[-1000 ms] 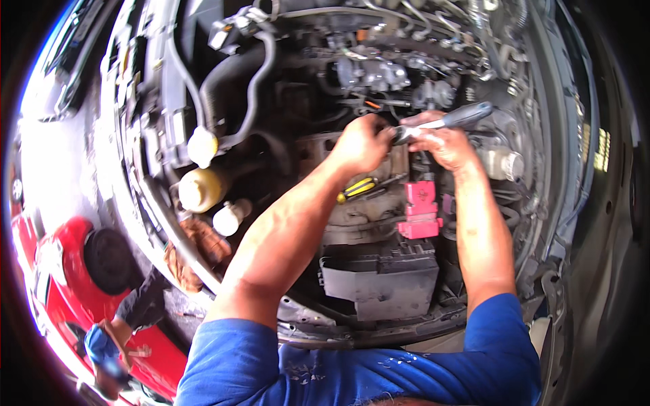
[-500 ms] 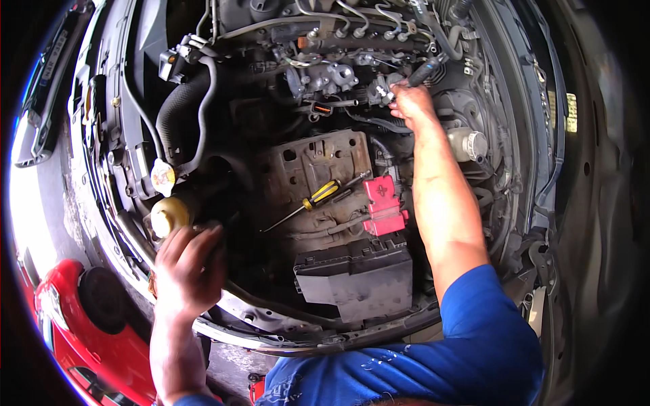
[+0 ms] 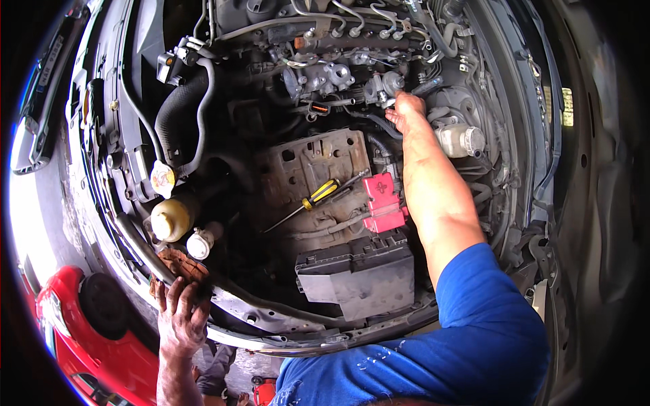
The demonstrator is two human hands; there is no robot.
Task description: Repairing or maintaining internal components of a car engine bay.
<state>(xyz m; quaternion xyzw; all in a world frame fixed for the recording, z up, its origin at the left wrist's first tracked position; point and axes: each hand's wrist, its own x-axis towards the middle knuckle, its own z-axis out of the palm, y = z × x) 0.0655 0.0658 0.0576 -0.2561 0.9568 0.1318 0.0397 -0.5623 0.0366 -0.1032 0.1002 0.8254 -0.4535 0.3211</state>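
While the right hand stays at the engine beside the grey-handled tool, its grip impossible to tell, the left hand has reached the brown rag at the front rail, fingers unclenched, leaving engine work one-handed.

And here at the near edge comes the shirt, a strong blue, creased into deep folds, with white specks and marks scattered across the front! Over on the right, a short sleeve in that same blue, ending above the elbow, the right forearm bare below it. Near left, what a worker's left hand, grime smudged across the fingers!
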